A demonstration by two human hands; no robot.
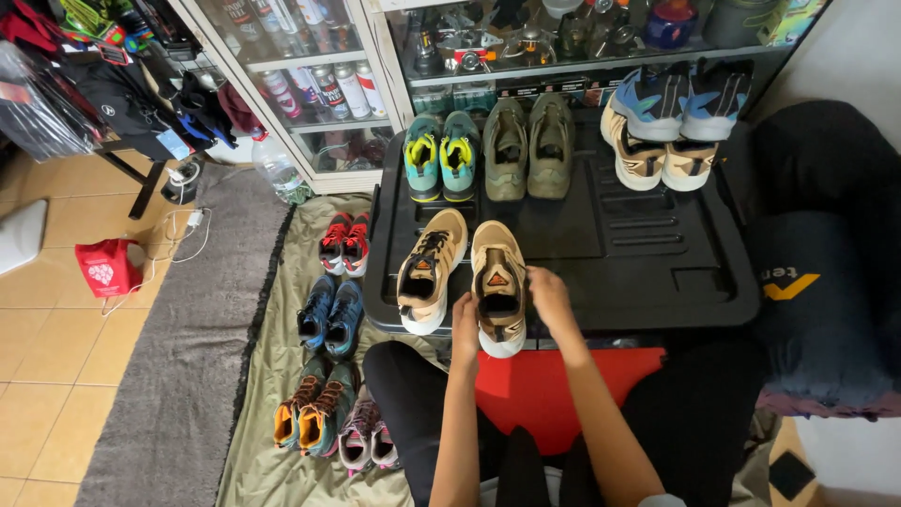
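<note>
Tan shoe [497, 282] sits on the black lid [648, 253], its heel at the near edge, beside its mate [427, 272]. The left hand [465, 329] and right hand [549, 300] pinch its sides. Olive shoes [528, 145] stand behind.

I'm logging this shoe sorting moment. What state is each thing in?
Right tan shoe: upright on lid, held by both hands.
Left tan shoe: upright, untouched.
Left hand: gripping shoe's side.
Right hand: gripping shoe's other side.
Black lid: closed, bearing shoes.
Glass cabinet: doors shut.
</note>
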